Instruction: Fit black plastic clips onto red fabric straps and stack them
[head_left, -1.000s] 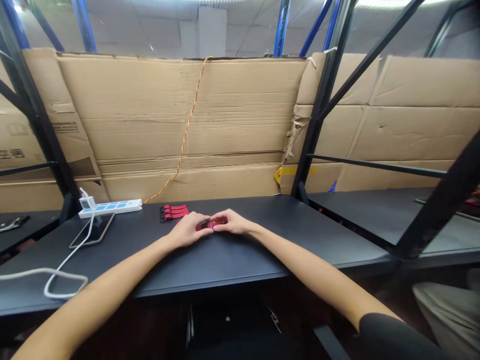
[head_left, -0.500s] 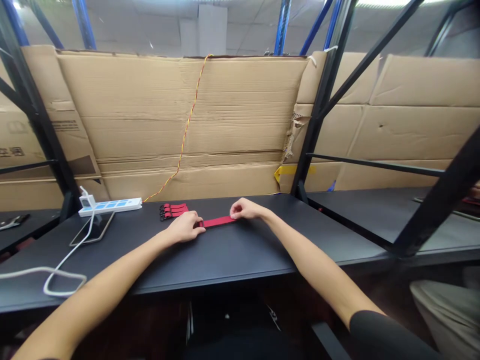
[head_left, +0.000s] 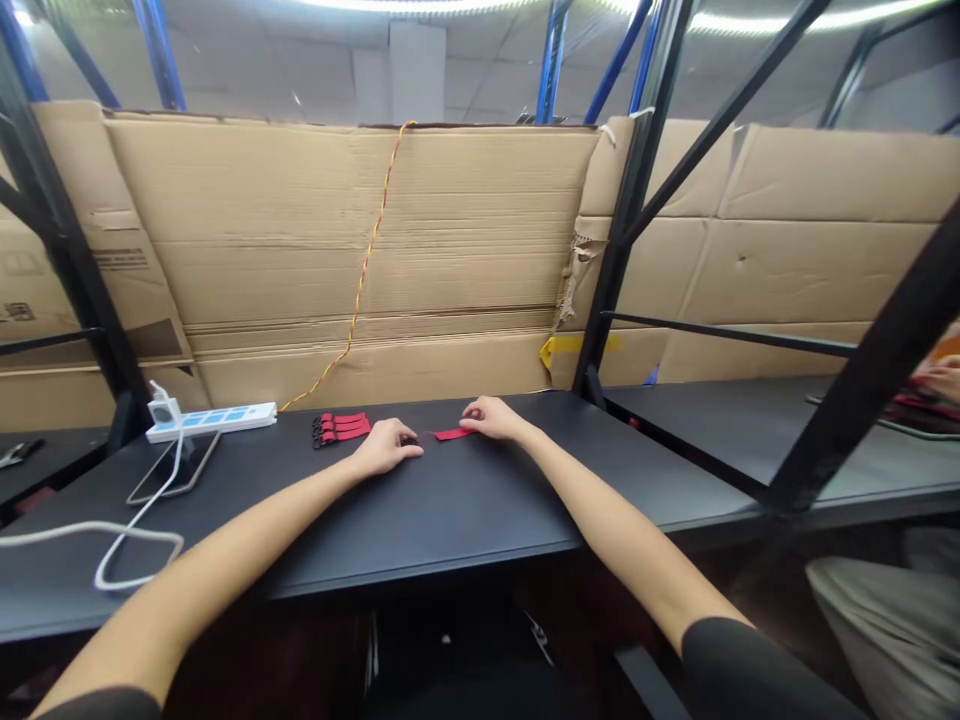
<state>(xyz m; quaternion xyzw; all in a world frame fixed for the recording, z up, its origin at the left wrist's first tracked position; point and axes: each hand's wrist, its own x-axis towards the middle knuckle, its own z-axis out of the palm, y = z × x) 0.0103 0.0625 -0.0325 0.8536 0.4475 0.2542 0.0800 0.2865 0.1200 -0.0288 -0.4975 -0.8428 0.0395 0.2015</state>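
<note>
My right hand pinches one end of a red strap, whose short free length points left just above or on the black table. My left hand rests on the table to the left of that strap, thumb and fingers apart, with no strap visible between them. Something dark shows by its fingertips, too small to name. Close behind my left hand lie several red straps with black buckles or clips at their left ends, set side by side.
A white power strip with a plugged-in charger stands at the back left. Beside it lies a phone, crossed by a white cable. Cardboard panels wall the back. Black frame posts rise at the sides. At far right, part of another person's hand shows.
My left hand has come off the red strap and moved slightly right. Between the hands, less of the strap shows now. My right hand keeps its pinch. The camera view has shifted slightly.
</note>
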